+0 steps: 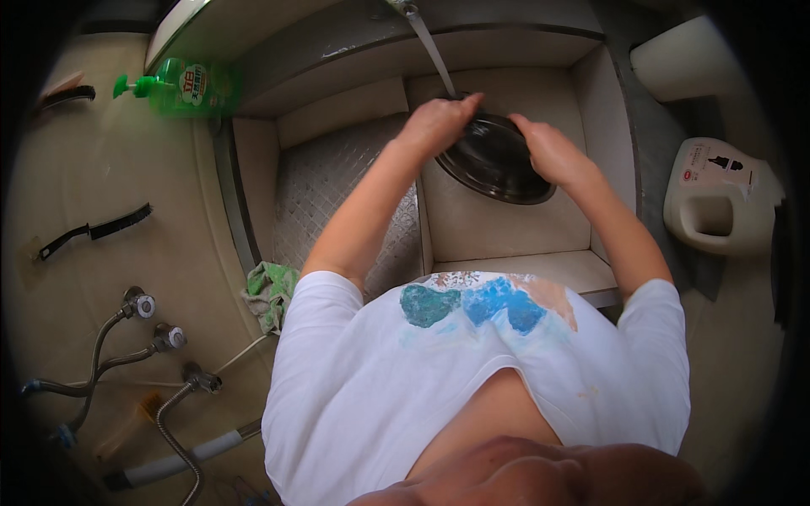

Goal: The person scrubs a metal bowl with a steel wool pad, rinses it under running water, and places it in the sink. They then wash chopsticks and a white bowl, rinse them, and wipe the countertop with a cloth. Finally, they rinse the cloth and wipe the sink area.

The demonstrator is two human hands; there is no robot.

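Observation:
Both my hands hold a dark round pan or lid (497, 164) over the right part of a tiled sink (519, 231). My left hand (442, 123) grips its upper left rim, close to where water (431, 54) runs from the faucet (406, 7). My right hand (554, 152) is on the rim at the right, fingers partly hidden. The dark piece is tilted, and its surface shines wet. Left of it lies the sink's ridged washboard part (342, 183), with a wet patterned surface.
A green pump bottle (190, 88) stands at the upper left. A green-and-white cloth (269, 294) hangs by the sink's left edge. Black brush (120, 221), valves (138, 303) and hoses (95, 367) are on the left wall. A white jug (715, 196) is at the right.

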